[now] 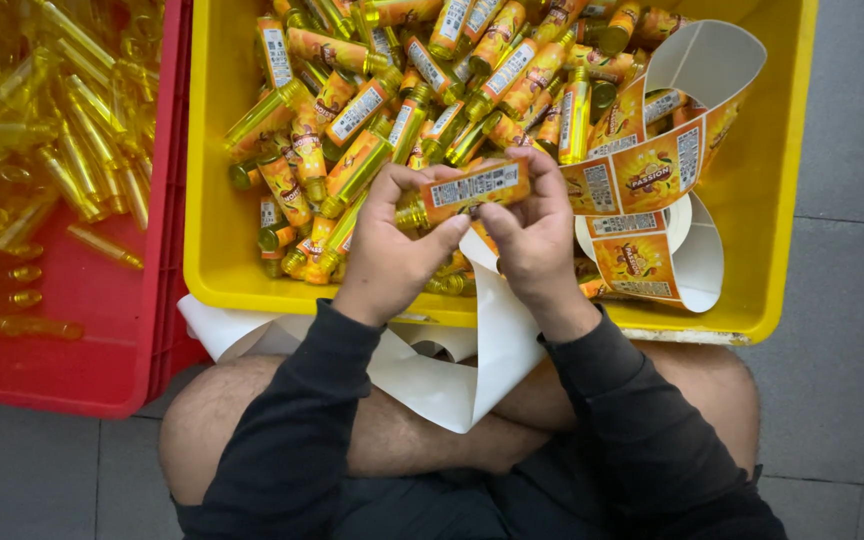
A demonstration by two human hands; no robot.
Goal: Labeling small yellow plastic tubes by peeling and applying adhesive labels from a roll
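Head view, person seated cross-legged on the tiled floor (852, 200). Both hands are closed on one small yellow bottle (464, 190), held level over the near edge of the yellow crate (202, 150). The left hand (392, 250) pinches the capped end, thumb lying along the bottle's underside; the right hand (532, 235) curls over the other end, fingertips pressing on the orange label (477, 183) that wraps the body. Step in hand, as I judge it: smoothing a freshly applied label onto the bottle. The label looks mostly seated; whether its far seam is down I cannot tell. Inside the crate lies a heap of labelled bottles (402, 80), and at its right side a strip of orange stickers (642, 175) curls on white backing. Spent backing paper (472, 370) trails from the hands over the lap. The red crate (72, 350) on the left holds unlabelled bottles (62, 140). Next move likely calls for a firm final rub along the label edge, then release into the heap without scuffing the label.
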